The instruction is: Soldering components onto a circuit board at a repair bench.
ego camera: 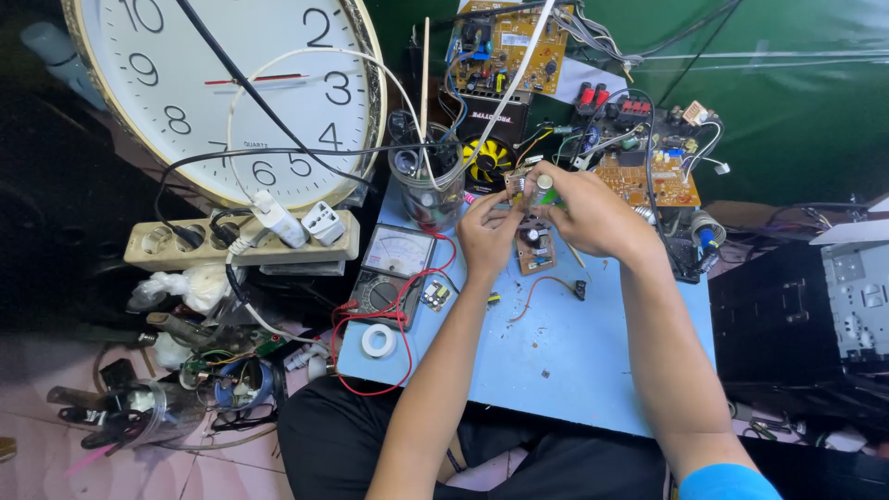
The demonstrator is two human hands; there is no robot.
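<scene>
Head view: both bare hands meet above a pale blue board (593, 361), the left hand (488, 236) and right hand (585, 215) pinching a small flat circuit board (530, 190) studded with cylindrical parts. A boxy analog multimeter (394, 268) lies near the left hand.

Two hands, left (489, 233) and right (583, 215), share one small circuit board (530, 193). Left of them: one multimeter (394, 268), one tape roll (379, 340), one power strip (241, 239), one wall clock (222, 93). Beyond them: two larger boards (507, 42) (648, 171).
</scene>
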